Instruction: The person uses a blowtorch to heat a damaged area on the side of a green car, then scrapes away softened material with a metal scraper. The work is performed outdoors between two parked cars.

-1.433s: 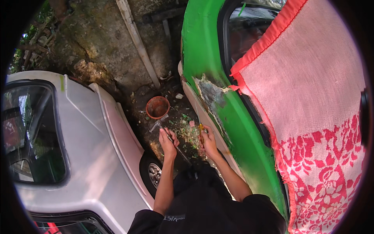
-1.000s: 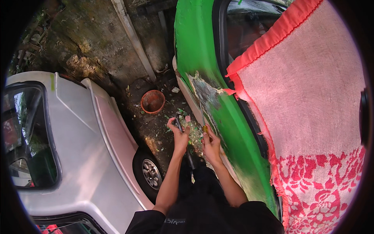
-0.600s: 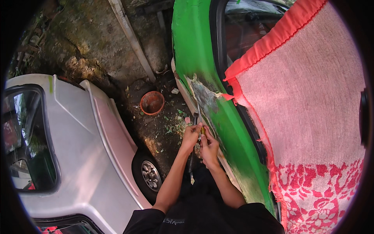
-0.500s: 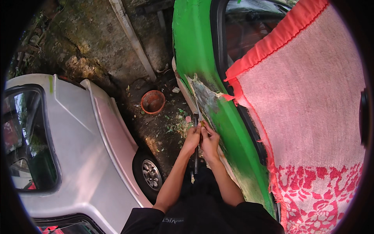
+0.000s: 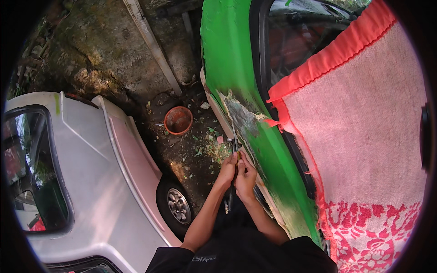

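A thin metal scraper [image 5: 234, 144], blade pointing up, is gripped in both hands against the green car's [image 5: 227, 59] peeled, grey paint patch [image 5: 241, 118].

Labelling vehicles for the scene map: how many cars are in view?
2. A silver car on the left, and a green car on the right, draped with a pink towel. Others may be hidden.

Both hands, left hand [image 5: 226, 169] and right hand [image 5: 246, 178], grip a scraper [image 5: 235, 146] against the green car [image 5: 236, 82].
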The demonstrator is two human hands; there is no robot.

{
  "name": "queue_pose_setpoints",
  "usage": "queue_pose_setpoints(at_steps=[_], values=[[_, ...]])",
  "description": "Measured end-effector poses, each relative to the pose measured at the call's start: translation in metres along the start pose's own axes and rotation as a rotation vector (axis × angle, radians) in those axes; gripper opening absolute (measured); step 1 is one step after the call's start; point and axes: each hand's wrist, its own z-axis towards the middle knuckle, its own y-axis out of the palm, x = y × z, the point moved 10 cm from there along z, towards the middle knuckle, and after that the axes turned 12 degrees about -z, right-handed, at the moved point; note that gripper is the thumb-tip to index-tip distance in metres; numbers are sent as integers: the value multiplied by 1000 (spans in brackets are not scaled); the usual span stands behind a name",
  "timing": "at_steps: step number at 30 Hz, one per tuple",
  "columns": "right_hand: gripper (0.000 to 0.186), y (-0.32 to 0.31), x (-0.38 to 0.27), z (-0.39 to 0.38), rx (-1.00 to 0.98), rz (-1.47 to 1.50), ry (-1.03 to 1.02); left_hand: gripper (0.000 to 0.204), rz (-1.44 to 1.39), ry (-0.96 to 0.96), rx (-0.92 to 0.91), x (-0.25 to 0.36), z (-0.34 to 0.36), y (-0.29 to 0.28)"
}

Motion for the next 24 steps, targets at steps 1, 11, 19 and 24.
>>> queue_pose_setpoints(at_steps=[1, 11, 19, 24], values=[[37, 4, 3, 0, 6, 7, 4, 40, -20, -1, 14, 5, 2, 1], [37, 18, -32, 13, 9, -124, -69, 54, -33, 34, 42, 12, 22, -9], [37, 5, -9, -4, -24, -45, 7, 44, 20, -111, -73, -16, 11, -16], [38, 6, -10, 2, -77, -30, -8, 38, 0, -143, -146, 4, 16, -2]])
